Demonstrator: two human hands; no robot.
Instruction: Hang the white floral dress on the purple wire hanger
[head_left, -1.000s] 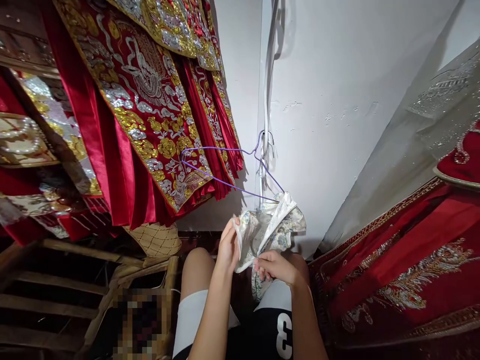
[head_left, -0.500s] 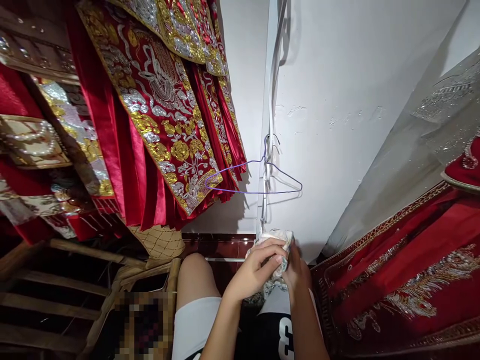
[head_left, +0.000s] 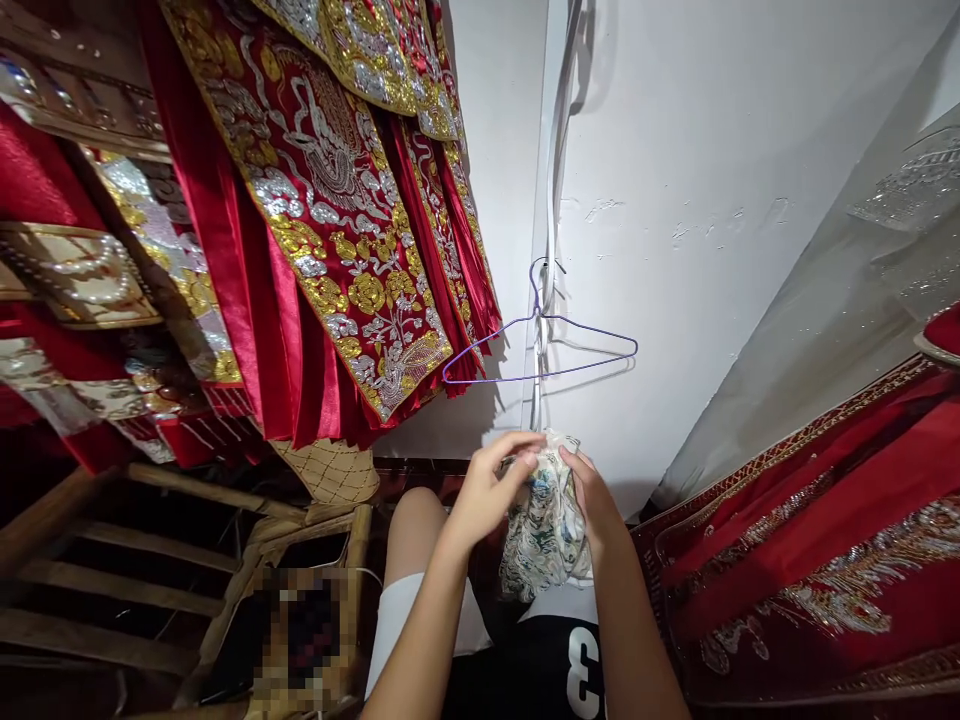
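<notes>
Between my hands, above my lap, is a crumpled cream cloth [head_left: 546, 540] with a green and blue pattern. It is bunched at the top and hangs in loose folds below; whether it is a garment or a bag I cannot tell. My left hand [head_left: 491, 492] curls over its upper left side, with thumb and fingers closed at the gathered top. On the opposite side, my right hand [head_left: 592, 492] grips the edge, thumb on top and most of the other fingers hidden. A purple wire hanger [head_left: 540, 378] hangs just beyond, apart from both hands.
Red costumes with gold and silver embroidery [head_left: 360, 250] hang on the left. Below them stands a bamboo chair [head_left: 150, 575] with a blurred object on it. A white pole [head_left: 551, 180] runs along the white wall [head_left: 690, 130]. A red beaded garment [head_left: 810, 540] is at right.
Both hands have risen slightly and moved apart, the left one leftward. The cloth, mostly covered before, now hangs spread out between them. The view has shifted a little.
</notes>
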